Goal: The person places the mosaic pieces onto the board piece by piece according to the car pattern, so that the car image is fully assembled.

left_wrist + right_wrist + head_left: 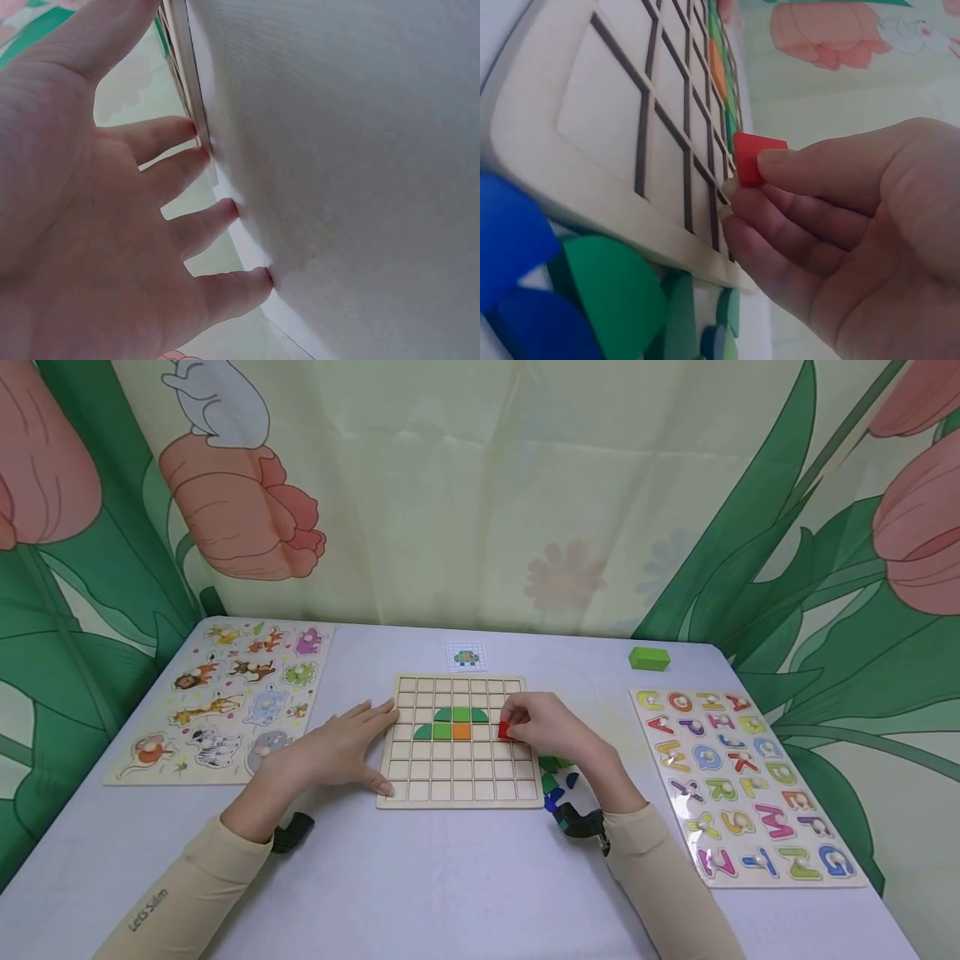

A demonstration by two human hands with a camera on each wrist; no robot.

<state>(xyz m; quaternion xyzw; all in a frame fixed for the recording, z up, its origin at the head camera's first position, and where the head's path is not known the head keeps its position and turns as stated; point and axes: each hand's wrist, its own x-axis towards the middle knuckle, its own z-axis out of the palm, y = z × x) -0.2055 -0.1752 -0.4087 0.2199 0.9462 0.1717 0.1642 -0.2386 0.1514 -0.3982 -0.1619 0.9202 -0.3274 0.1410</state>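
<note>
A wooden grid board (459,802) lies on the table, with green pieces (460,714) and an orange square (461,732) set in its upper middle cells. My left hand (330,750) touches the board's left side with fingers spread and straight, thumb near the lower corner. Between thumb and fingers, my right hand (557,727) pinches a small red block (751,156) over the right part of the grid. Loose green pieces (615,292) and blue pieces (514,240) lie beside the board's right edge, partly hidden by the right hand in the head view.
Behind the board is a small pattern card (467,657) showing a coloured figure on a grid. An animal puzzle board (161,714) lies at left, a letter puzzle board (750,818) at right. At the back right sits a green rectangular block (648,658). A printed curtain (465,527) hangs behind the table.
</note>
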